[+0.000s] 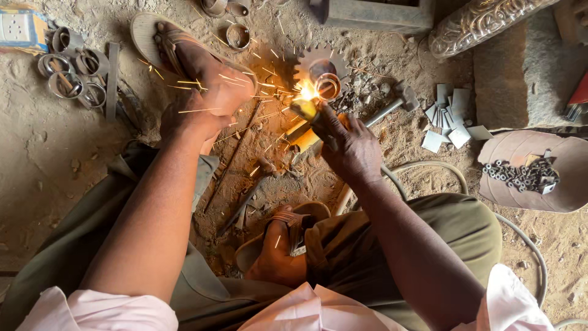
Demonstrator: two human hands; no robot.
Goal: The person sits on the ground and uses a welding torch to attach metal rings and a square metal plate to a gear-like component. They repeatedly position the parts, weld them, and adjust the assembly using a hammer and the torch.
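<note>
In the middle of the frame, the right hand (pixel 350 149) is wrapped tight around a yellow-handled welding holder (pixel 304 136), and its tip gives off a bright orange-white flash (pixel 306 92) with sparks flying out to the left. The flash sits right at a small shiny metal ring (pixel 329 86) that lies on a flat grey metal gear wheel with teeth (pixel 318 61), near the top middle of the frame. The left hand (pixel 191 119) is left of the flash, with its fingers curled down and resting on the person's left foot in a tan sandal (pixel 184 52); it holds nothing that can be seen. The other foot, in a brown sandal (pixel 278 245), is on the sandy dirt floor (pixel 37 159) lower in the middle. A grey metal hammer (pixel 392 104) lies just right of the gear. Small flat silver metal pieces (pixel 450 116) are in a heap further right. A round rusty metal dish (pixel 545 153) at the right edge holds many little grey metal tubes (pixel 520 175). More metal rings (pixel 73 70) lie at the upper left.
</note>
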